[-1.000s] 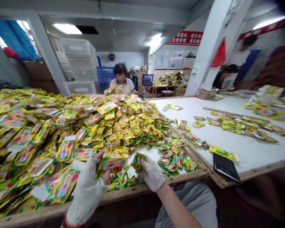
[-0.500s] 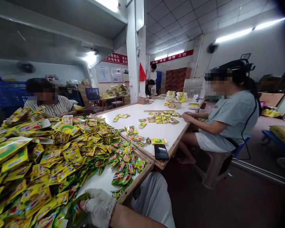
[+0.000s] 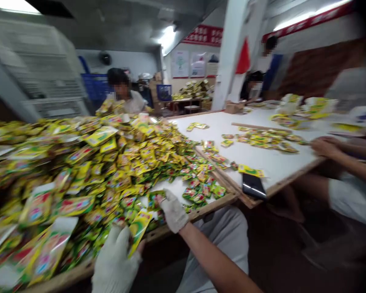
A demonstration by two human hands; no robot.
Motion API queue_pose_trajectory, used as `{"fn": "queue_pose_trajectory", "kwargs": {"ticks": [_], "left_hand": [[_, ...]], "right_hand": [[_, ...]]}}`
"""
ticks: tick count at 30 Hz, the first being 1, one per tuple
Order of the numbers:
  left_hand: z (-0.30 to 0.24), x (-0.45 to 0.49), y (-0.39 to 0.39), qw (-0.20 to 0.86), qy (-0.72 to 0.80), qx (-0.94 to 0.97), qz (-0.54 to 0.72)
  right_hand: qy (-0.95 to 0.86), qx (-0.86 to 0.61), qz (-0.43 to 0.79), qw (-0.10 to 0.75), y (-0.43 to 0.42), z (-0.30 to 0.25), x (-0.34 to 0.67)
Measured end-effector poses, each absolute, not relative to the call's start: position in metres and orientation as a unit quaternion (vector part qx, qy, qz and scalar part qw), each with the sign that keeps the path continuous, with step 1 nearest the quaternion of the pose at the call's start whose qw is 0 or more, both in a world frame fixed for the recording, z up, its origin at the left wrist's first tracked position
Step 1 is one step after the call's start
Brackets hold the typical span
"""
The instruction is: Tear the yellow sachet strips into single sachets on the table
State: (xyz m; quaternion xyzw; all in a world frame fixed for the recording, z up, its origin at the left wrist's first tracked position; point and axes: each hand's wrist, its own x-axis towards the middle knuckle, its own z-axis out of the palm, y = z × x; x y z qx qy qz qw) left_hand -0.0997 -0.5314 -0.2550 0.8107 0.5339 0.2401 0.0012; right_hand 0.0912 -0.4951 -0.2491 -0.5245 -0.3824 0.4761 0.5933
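Note:
A huge heap of yellow-green packets (image 3: 88,162) covers the wooden-edged table (image 3: 201,209) in front of me. My left hand (image 3: 116,260), in a white glove, is closed round a long yellow packet (image 3: 138,228) near the table's front edge. My right hand (image 3: 173,211), also gloved, pinches a small green packet (image 3: 155,199) just above the white tabletop. The picture is smeared by motion.
A second white table (image 3: 274,162) at right bears scattered packets and a black phone (image 3: 253,186). A seated person's arms (image 3: 335,150) rest on its right edge. Another person (image 3: 122,93) sits behind the heap. Crates stand at the back left.
The view swung right toward the neighbouring worker, then back to the heap. Both my hands are in view again, the right one holding a small packet farther forward over the table.

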Motion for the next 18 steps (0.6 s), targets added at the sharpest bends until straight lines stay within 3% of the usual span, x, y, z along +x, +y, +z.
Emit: {"fn": "queue_pose_trajectory", "kwargs": {"ticks": [7,13,18], "left_hand": [[-0.231,-0.08,-0.536,0.028,0.627,0.769,0.123],[-0.242,-0.088,-0.55,0.051,0.624,0.755,0.196],[-0.249,-0.098,-0.55,0.079,0.566,0.775,0.269]], "right_hand": [[-0.468,-0.537,0.426,0.558,-0.5,-0.257,0.092],[-0.565,-0.568,0.312,0.51,-0.508,-0.264,0.093],[-0.554,-0.575,0.317,0.512,-0.514,-0.262,0.094]]}}
